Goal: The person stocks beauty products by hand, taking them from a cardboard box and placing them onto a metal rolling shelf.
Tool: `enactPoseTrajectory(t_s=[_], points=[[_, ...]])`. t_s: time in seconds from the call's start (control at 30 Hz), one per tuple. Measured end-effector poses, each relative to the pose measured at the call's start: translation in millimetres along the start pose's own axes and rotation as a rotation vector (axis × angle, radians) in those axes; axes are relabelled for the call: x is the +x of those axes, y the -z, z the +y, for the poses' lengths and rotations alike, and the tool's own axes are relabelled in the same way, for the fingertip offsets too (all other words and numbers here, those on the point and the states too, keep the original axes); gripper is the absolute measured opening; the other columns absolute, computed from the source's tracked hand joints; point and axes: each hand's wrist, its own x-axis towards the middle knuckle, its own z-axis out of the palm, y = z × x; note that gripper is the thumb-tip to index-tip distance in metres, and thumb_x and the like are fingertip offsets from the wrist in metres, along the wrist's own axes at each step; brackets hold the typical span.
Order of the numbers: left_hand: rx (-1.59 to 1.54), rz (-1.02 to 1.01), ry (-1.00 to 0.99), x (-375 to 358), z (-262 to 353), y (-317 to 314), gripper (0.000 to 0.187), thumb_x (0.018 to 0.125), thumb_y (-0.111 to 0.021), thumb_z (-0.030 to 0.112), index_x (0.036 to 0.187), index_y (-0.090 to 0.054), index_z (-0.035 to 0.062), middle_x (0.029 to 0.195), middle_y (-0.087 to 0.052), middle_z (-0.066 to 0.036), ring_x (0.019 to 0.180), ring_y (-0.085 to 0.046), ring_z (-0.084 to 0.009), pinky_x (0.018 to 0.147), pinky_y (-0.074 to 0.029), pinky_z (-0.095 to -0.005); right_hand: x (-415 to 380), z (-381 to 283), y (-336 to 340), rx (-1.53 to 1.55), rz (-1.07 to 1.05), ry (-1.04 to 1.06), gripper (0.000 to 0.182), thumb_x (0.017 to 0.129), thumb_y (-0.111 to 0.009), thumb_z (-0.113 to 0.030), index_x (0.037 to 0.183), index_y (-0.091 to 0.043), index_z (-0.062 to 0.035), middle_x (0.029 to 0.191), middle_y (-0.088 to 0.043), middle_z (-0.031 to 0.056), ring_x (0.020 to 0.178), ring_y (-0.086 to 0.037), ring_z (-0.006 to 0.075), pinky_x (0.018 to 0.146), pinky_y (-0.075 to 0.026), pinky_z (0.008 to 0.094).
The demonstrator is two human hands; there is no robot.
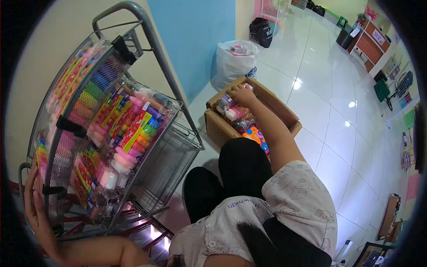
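My left hand [38, 207] lies against the outer side of the grey metal rack [155, 58], fingers stretched out along its mesh edge. Clear plastic packs of colourful soft-looking pieces [144, 133], with red and yellow labels, fill the rack's upper basket. My right hand [242, 95] reaches into the far end of an open cardboard box [278, 107], its fingers bent around a clear plastic pack that they partly hide. More packs [233, 111] lie under that hand, and a bright orange and blue patterned item [255, 135] sits nearer my knees.
A white plastic bag [229, 62] stands behind the box, by the blue wall [191, 35]. A black bag [261, 32] is farther back. Glossy white tiles [329, 102] cover the floor at right. A lower wire basket [167, 155] sits below the packs.
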Motion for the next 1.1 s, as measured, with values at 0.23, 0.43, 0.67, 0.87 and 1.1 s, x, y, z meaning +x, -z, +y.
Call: enactPoseTrajectory(t_s=[0.23,0.43,0.67,0.87,1.1], points=[[0.029,-0.032,0.014,0.8,0.3,3.6,0.051,0.101,-0.038,0.042,0.139,-0.048,0.0089,0.142,-0.047,-0.010,0.135,-0.038,-0.0243,0.112,-0.028,-0.0412,-6.6,45.0,83.7,0.594,0.191,-0.171,0.058,0.064,-0.083,-0.040,0.108,-0.061,-0.0085,0.103,-0.064,0.0102,0.102,-0.060,0.0325,0.087,-0.047,0.0446],[0.062,0.016,-0.025,1.5,2.7,0.8,0.057,0.100,-0.038,0.046,0.144,-0.041,0.0097,0.148,-0.040,-0.009,0.139,-0.032,-0.0245,0.114,-0.025,-0.0427,-53.8,57.0,220.9,1.137,0.886,-0.082,0.041,0.082,-0.074,-0.022,0.116,-0.058,-0.0041,0.103,-0.063,0.0047,0.096,-0.059,0.0145,0.084,-0.048,0.0312],[-0.077,0.227,-0.215,5.8,16.0,-11.3,0.060,0.100,-0.039,0.040,0.148,-0.030,0.0036,0.151,-0.033,-0.015,0.141,-0.029,-0.0261,0.115,-0.023,-0.0404,-52.3,-87.5,475.1,1.195,0.965,0.653,0.064,0.091,-0.062,-0.040,0.135,-0.037,-0.0003,0.101,-0.064,0.0163,0.091,-0.066,0.0231,0.082,-0.054,0.0393],[-0.152,0.438,-0.080,4.0,26.1,-15.3,0.053,0.098,-0.041,0.019,0.148,-0.030,0.0052,0.148,-0.038,-0.018,0.138,-0.035,-0.0275,0.113,-0.026,-0.0365,11.3,-216.9,561.9,1.051,0.434,0.661,0.089,0.089,-0.059,-0.052,0.146,-0.020,0.0042,0.111,-0.061,0.0267,0.087,-0.065,0.0272,0.077,-0.053,0.0413],[-0.084,0.463,-0.079,2.2,6.7,-14.5,0.041,0.085,-0.040,0.002,0.122,-0.058,0.0030,0.124,-0.058,-0.019,0.118,-0.053,-0.0299,0.101,-0.039,-0.0355,58.9,-357.4,555.5,0.883,-0.098,0.662,0.046,0.090,-0.053,-0.047,0.091,-0.065,-0.0036,0.077,-0.065,0.0071,0.064,-0.063,0.0176,0.062,-0.056,0.0356]])
